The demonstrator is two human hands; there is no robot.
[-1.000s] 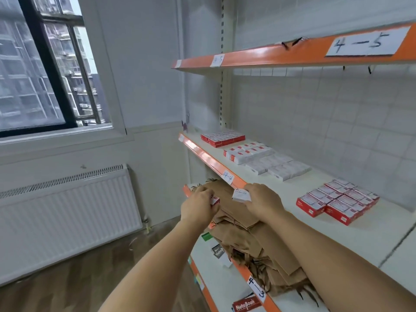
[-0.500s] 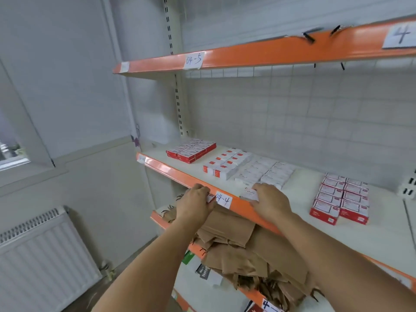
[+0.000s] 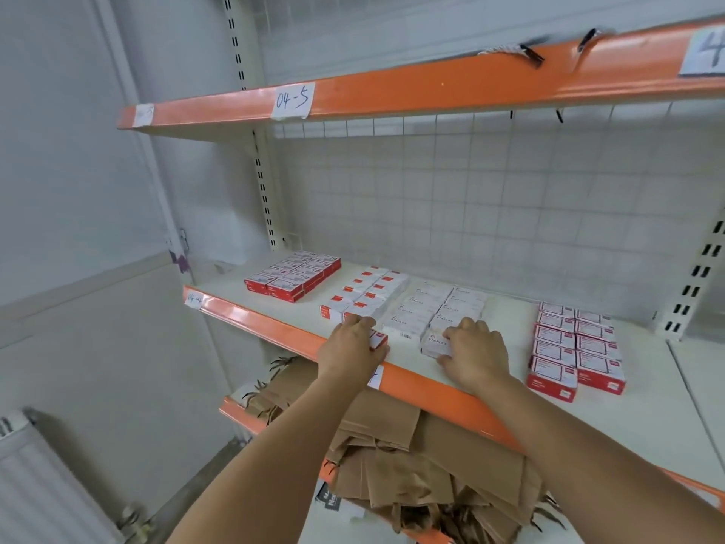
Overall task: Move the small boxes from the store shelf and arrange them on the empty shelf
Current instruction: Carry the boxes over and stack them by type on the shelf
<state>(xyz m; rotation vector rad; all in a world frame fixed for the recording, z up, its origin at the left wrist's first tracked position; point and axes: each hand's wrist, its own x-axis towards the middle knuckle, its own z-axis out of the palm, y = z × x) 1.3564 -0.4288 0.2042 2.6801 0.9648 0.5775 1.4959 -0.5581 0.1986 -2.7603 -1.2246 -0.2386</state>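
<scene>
At the shelf's (image 3: 647, 418) front edge, the left hand (image 3: 350, 353) grips a red-and-white box (image 3: 378, 341) and the right hand (image 3: 476, 353) a white box (image 3: 435, 344) — both just before the box rows (image 3: 396, 304).

Two hands are showing, the left hand (image 3: 350, 348) and the right hand (image 3: 476, 352), each holding one small box. Four groups of boxes are lying on the middle shelf (image 3: 643, 422): ten red-sided boxes (image 3: 576, 344) at right, seemingly eight red ones (image 3: 292, 275) at left; the white groups are blurring together. Three orange-edged shelves are showing.
</scene>
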